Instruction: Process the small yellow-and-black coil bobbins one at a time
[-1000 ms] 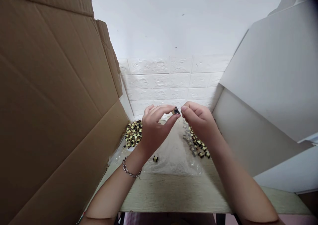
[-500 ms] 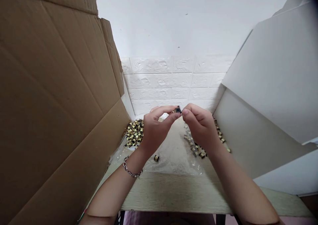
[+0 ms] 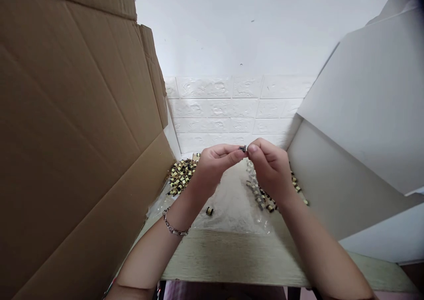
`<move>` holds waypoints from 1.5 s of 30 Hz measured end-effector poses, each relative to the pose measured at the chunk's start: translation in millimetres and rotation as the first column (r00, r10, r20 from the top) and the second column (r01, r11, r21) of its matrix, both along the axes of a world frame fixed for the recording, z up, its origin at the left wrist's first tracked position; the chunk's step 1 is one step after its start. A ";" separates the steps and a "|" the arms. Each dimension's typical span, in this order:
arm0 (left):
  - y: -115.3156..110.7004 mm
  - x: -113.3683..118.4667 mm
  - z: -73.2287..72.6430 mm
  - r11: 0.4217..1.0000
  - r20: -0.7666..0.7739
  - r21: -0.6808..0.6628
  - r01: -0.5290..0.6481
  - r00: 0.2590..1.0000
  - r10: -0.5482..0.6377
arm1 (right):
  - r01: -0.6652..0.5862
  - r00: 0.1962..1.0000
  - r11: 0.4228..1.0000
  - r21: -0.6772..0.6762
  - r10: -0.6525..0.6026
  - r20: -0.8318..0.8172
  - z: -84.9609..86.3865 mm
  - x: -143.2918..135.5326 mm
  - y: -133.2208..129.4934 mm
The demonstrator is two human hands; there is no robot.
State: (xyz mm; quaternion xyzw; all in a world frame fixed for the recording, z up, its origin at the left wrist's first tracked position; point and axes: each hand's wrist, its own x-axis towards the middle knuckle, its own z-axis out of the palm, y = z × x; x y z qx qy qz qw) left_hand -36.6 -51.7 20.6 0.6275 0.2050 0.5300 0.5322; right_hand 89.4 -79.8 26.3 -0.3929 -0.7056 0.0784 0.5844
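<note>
A small black coil bobbin [image 3: 243, 149] with a row of pins is pinched between the thumb and fingers of my left hand [image 3: 213, 165]. Only its dark end shows past the fingertips. My right hand [image 3: 270, 165] is closed, thumb against bent forefinger, right at the pin side of the bobbin. Whatever lies in that pinch is too small to make out. Below the hands, a single yellow-wrapped coil bobbin [image 3: 210, 211] lies on the clear plastic sheet [image 3: 232, 203].
Left of my hands lies a pile of yellow and black coil bobbins [image 3: 180, 176]. Another group of bobbins [image 3: 261, 198] lies partly behind my right hand. A tall cardboard panel [image 3: 82, 136] stands at the left, a white panel [image 3: 331, 172] at the right, and a brick-patterned wall [image 3: 215, 108] behind.
My left hand has turned the bobbin, so less of it shows and its pins point differently. Both hands sit slightly further right in the picture, and the whole view has shifted a little too.
</note>
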 end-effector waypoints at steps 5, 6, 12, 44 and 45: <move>4.8 -3.2 -0.3 0.979 -0.034 -0.103 0.176 0.983 -0.180 | 0.158 0.950 0.982 0.103 -0.180 0.255 5.2 7.5 -0.4; 5.8 -3.1 -0.9 0.968 -0.033 -0.131 0.213 0.975 -0.219 | 0.175 0.937 0.977 0.121 -0.203 0.283 5.5 8.3 -0.3; 8.7 -5.5 1.9 0.953 -0.085 -0.134 0.272 0.955 -0.284 | 0.218 0.932 0.971 0.101 -0.237 0.273 5.5 9.7 2.2; 3.5 6.4 -16.1 0.126 -0.043 0.942 -0.310 0.263 0.964 | 0.261 0.890 0.951 -0.164 -0.171 0.423 -0.1 11.1 15.3; 3.6 6.1 -16.2 0.127 -0.043 0.944 -0.305 0.268 0.963 | 0.254 0.891 0.953 -0.166 -0.163 0.424 -0.2 11.2 15.3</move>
